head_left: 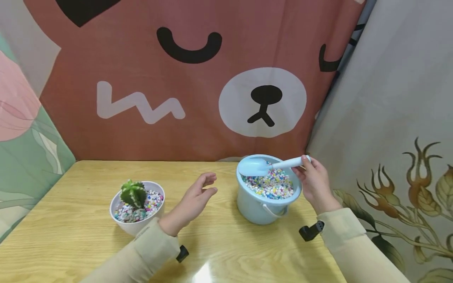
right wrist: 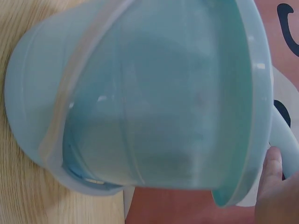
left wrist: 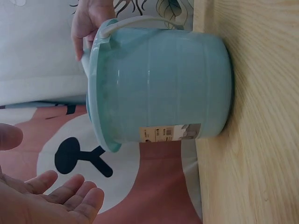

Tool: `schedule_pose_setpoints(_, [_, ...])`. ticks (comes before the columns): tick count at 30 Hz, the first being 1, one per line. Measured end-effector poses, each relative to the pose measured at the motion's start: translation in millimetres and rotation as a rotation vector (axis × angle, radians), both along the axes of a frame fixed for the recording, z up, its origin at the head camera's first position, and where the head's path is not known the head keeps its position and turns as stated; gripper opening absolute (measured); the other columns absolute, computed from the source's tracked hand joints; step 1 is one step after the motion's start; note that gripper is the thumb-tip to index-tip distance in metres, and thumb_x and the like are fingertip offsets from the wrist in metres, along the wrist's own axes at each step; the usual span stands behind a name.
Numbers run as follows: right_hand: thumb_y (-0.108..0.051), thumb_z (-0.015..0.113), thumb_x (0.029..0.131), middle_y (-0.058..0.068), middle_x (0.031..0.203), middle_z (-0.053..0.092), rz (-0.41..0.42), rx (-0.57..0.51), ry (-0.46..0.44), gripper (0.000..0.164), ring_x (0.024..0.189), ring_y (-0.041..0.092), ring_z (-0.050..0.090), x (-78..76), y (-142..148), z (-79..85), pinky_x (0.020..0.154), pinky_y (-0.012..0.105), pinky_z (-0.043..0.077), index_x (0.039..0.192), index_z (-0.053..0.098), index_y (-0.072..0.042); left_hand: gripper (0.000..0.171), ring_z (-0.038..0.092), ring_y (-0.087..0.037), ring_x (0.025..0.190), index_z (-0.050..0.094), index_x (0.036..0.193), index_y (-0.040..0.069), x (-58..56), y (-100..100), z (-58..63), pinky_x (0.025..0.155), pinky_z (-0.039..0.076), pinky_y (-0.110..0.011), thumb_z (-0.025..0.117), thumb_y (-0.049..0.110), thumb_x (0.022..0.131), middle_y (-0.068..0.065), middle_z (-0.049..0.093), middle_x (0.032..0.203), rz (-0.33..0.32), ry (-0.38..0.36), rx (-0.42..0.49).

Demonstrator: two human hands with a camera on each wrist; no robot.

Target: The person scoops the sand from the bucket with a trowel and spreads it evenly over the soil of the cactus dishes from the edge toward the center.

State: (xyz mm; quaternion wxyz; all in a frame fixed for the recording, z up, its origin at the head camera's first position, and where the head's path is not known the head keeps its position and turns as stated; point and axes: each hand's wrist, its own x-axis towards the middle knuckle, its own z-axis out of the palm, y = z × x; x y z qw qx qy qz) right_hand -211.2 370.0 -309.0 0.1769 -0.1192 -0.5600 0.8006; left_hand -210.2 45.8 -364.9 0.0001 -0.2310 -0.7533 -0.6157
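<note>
A light blue toy shovel (head_left: 255, 166) lies across the top of a light blue bucket (head_left: 260, 210), its scoop over the left part of the rim. My right hand (head_left: 316, 181) grips the shovel's handle at the bucket's right side. Small multicoloured pebbles (head_left: 270, 184) fill the bucket to a little under the rim. My left hand (head_left: 194, 200) hovers between the bucket and a white pot (head_left: 136, 226), fingers loosely bent and holding nothing. In the pot a green cactus (head_left: 133, 194) stands among similar pebbles. From the left wrist view, the bucket (left wrist: 163, 84) shows a paper label.
Both containers stand on a wooden table (head_left: 212, 243). Behind it hangs a curtain (head_left: 198, 133) with a bear face, close to the table's back edge. A pale flowered curtain (head_left: 382, 118) hangs along the right side. The bucket's handle (head_left: 274, 212) hangs down at its front.
</note>
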Motion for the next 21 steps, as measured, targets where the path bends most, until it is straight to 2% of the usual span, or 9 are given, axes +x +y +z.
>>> schedule_pose_setpoints(5, [-0.022,0.055,0.098,0.005,0.107,0.052,-0.017,0.004,0.015,0.022,0.088,0.01,0.062,2.9,6.7,-3.7,0.082,0.021,0.052,0.111,0.054,-0.005,0.04,0.043,-0.031,0.129,0.047,0.135,0.002,-2.8,7.4,-4.0,0.104,0.037,-0.048,0.054,0.012,0.097,-0.013,0.051,0.136,-0.004,-0.016,-0.021])
schedule_pose_setpoints(10, [-0.021,0.057,0.097,0.003,0.1,0.057,-0.019,0.006,0.054,0.019,0.087,0.011,0.063,7.4,16.0,-5.0,0.082,0.022,0.053,0.106,0.056,-0.005,0.041,0.043,-0.033,0.127,0.046,0.135,0.001,-8.5,19.4,-11.8,0.104,0.036,-0.049,0.054,0.014,0.097,-0.015,0.05,0.135,-0.009,-0.053,0.003])
schedule_pose_setpoints(16, [-0.023,0.056,0.097,0.003,0.1,0.056,-0.038,0.017,0.043,0.02,0.086,0.01,0.063,14.7,29.8,-6.4,0.082,0.022,0.053,0.107,0.054,-0.005,0.05,0.041,-0.032,0.129,0.038,0.142,0.004,-16.1,42.7,-20.5,0.105,0.035,-0.05,0.053,0.021,0.097,-0.014,0.046,0.138,-0.027,-0.11,-0.025])
schedule_pose_setpoints(21, [-0.021,0.056,0.097,0.002,0.097,0.056,-0.039,0.009,0.051,0.016,0.084,0.011,0.063,18.1,37.2,-7.8,0.083,0.023,0.053,0.104,0.056,-0.006,0.054,0.039,-0.035,0.131,0.034,0.144,0.003,-19.6,53.5,-21.1,0.105,0.035,-0.052,0.052,0.023,0.097,-0.016,0.044,0.14,-0.041,-0.114,-0.018])
